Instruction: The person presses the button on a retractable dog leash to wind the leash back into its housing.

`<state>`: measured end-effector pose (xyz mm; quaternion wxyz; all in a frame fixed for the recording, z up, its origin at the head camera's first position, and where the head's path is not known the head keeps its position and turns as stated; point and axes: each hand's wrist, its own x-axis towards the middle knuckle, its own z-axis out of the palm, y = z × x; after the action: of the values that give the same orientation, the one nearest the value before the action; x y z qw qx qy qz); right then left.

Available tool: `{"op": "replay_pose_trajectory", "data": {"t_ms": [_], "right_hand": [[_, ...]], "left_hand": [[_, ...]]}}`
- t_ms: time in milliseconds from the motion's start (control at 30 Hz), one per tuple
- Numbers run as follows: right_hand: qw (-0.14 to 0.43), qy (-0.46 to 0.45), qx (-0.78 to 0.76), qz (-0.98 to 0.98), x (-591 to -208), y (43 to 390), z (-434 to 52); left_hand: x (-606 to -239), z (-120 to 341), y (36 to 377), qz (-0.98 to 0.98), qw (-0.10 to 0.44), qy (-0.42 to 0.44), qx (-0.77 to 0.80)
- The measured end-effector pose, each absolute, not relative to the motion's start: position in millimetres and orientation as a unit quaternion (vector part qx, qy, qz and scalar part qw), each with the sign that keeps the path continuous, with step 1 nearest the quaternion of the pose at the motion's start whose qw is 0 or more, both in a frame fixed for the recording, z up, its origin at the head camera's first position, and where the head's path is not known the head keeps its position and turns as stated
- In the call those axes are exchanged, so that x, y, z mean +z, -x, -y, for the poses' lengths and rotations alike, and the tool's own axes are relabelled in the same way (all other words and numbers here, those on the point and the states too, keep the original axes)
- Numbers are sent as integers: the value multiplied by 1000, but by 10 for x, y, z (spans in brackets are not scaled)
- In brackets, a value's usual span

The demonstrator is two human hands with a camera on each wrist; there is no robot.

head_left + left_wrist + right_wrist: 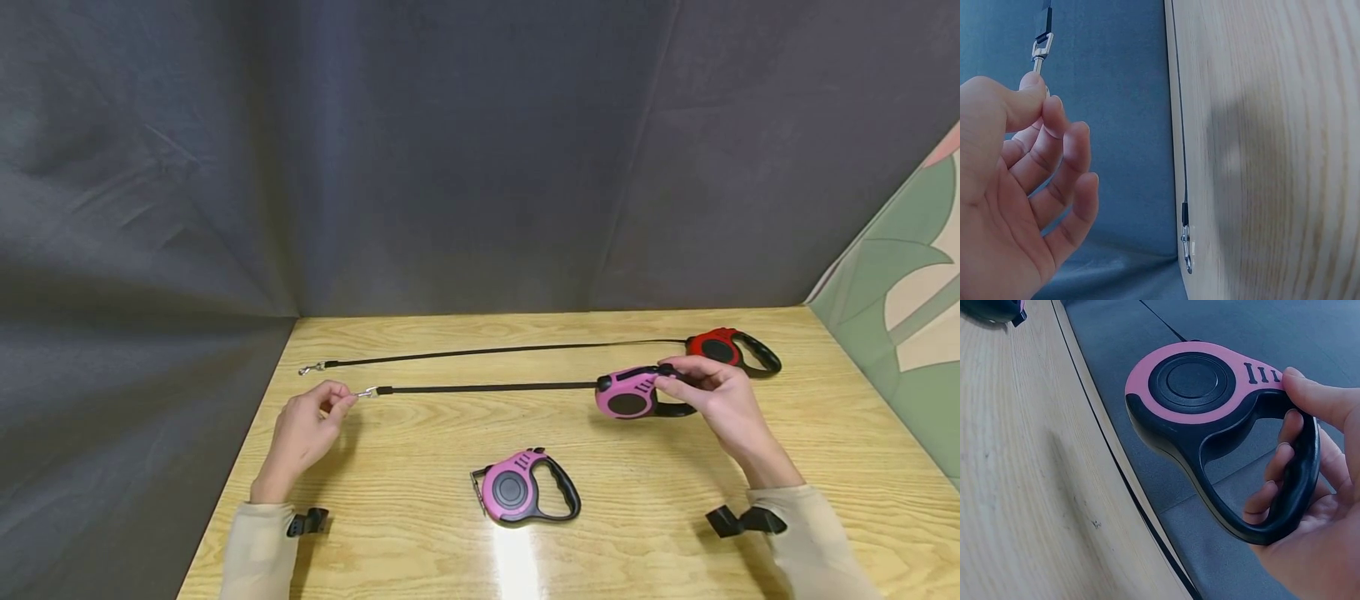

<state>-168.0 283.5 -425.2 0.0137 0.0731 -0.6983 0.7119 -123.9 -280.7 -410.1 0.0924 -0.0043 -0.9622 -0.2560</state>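
My right hand point(712, 396) grips the black handle of a pink retractable dog leash point(627, 393), fingers curled through the loop and thumb by the top, as the right wrist view shows. From its case a black strap point(487, 387) runs taut to the left, raised over the table. At the strap's far end, my left hand point(307, 429) pinches a silver snap hook point(1039, 59) between thumb and forefinger; the other fingers are loosely bent. Closer to me, a second pink leash point(510, 490) lies flat on the table, its strap wound in.
Toward the back of the wooden table point(420, 533) a red retractable leash point(712, 345) lies with its strap drawn out leftward, ending in a metal hook point(311, 368). A dark curtain point(465, 158) hangs behind and at the left; leaf-patterned cloth point(900, 292) borders the right side.
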Motion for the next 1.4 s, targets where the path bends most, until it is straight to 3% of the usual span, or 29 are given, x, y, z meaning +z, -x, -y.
{"op": "replay_pose_trajectory", "data": {"t_ms": [1400], "right_hand": [[5, -69, 715, 696, -4261, 1650, -2723]], "left_hand": [[-4113, 2709, 1250, 961, 92, 23, -261]]}}
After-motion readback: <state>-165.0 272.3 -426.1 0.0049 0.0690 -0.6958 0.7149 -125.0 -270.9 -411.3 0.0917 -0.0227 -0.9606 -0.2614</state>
